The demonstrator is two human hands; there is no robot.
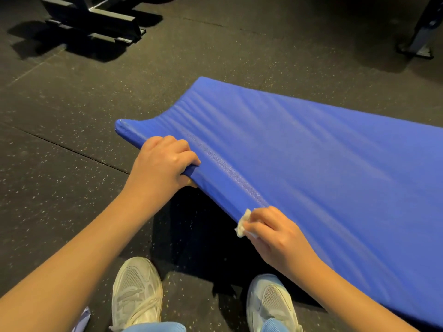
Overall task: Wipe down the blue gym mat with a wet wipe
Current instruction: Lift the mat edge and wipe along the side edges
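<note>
Left hand (165,161) grips mat (311,152); right hand (275,232) seemingly pinches wipe (242,224).

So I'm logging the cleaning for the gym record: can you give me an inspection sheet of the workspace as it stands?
Surface: dark speckled rubber floor.
Job's things: blue mat, near edge lifted off floor; white wipe at that edge.
Clutter: pale item at bottom edge, unclear.
Hands: left hand grips mat edge; right hand pinches wipe.
Cables: nothing seen.
Surroundings: black rack base far left; metal leg far right; white shoes below.
</note>
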